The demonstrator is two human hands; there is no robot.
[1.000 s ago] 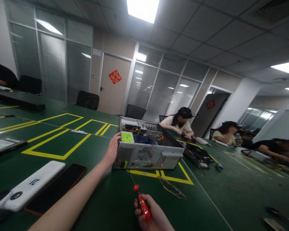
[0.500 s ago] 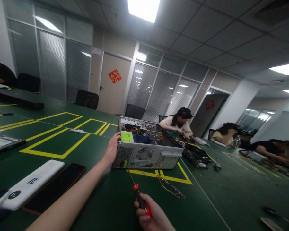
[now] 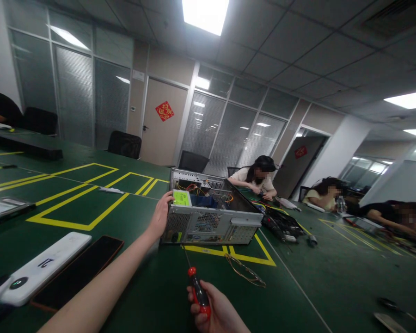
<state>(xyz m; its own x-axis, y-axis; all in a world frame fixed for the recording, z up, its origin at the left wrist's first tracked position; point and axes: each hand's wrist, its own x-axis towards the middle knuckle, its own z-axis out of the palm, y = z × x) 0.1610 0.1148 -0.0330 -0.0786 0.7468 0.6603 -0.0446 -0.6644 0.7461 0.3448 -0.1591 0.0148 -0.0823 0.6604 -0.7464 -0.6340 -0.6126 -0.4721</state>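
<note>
An opened grey computer case (image 3: 211, 221) lies on its side on the green table (image 3: 152, 286), with cables and a green-labelled power supply (image 3: 181, 198) showing inside. My left hand (image 3: 160, 215) grips the case's near left corner, thumb over the top edge. My right hand (image 3: 217, 312) is closed round the red and black handle of a screwdriver (image 3: 197, 289). The screwdriver's thin shaft points up toward the case's back panel, its tip close to the lower left part of the panel.
A white device (image 3: 38, 270) and a dark phone (image 3: 79, 273) lie at near left. A wire loop (image 3: 244, 273) rests right of the screwdriver. Other people sit beyond at right with tools and parts (image 3: 284, 224). Yellow tape lines (image 3: 79, 217) mark the table.
My right hand and the screwdriver have shifted slightly left and down. My left hand stays on the case.
</note>
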